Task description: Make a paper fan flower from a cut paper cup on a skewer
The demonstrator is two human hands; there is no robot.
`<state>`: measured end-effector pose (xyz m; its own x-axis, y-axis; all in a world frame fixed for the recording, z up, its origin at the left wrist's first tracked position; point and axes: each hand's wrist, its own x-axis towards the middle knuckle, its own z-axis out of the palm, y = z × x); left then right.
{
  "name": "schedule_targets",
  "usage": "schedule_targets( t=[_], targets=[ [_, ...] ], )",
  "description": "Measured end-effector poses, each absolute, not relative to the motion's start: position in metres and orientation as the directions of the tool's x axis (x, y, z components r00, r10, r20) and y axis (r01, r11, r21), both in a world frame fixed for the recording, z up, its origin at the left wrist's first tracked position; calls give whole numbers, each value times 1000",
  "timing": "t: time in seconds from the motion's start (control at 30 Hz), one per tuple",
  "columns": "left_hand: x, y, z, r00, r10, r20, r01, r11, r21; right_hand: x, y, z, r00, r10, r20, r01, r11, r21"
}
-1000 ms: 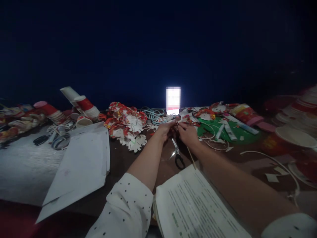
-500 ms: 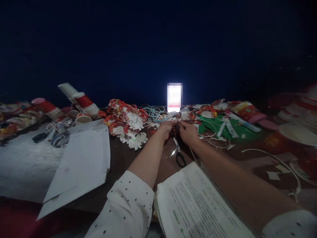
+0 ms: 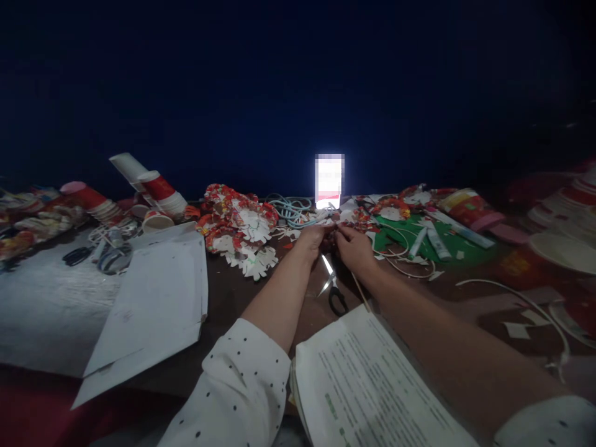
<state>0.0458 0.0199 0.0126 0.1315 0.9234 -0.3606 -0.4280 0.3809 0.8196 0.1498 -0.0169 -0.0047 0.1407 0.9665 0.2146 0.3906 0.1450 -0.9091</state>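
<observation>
My left hand [image 3: 311, 242] and my right hand [image 3: 354, 249] meet just below a bright, blurred-out upright screen [image 3: 329, 180]. The fingers of both are closed in a pinch, tips almost touching. Whatever they grip is small, dark and mostly hidden by the fingers. Black-handled scissors [image 3: 338, 301] lie on the brown table below my hands, blades apart, touched by neither. A thin pale strip [image 3: 361, 290] runs from under my right wrist towards a printed booklet [image 3: 377, 385] in front of me.
Red and white paper cutouts [image 3: 254, 230] heap left of my hands, near a coiled pale-blue cord [image 3: 291, 211]. White sheets [image 3: 153, 298] and stacked paper cups [image 3: 162, 195] lie farther left. To the right are green paper [image 3: 391, 234], glue-like tubes [image 3: 435, 242] and a white cable [image 3: 521, 295].
Both hands stay together in almost the same place, with slight finger movement. The scissors appear shifted a little to the left, with more of the blade showing.
</observation>
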Motion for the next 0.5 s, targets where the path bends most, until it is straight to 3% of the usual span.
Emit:
schedule_targets(
  t=[0.2, 0.5],
  targets=[
    [45, 20, 13, 146, 921, -360, -404, 388, 828, 147, -16, -6, 144, 987, 69, 207, 38, -978],
    [40, 16, 18, 183, 917, -355, -427, 399, 811, 152, -16, 0, 191, 977, 98, 261, 46, -964]
  ],
)
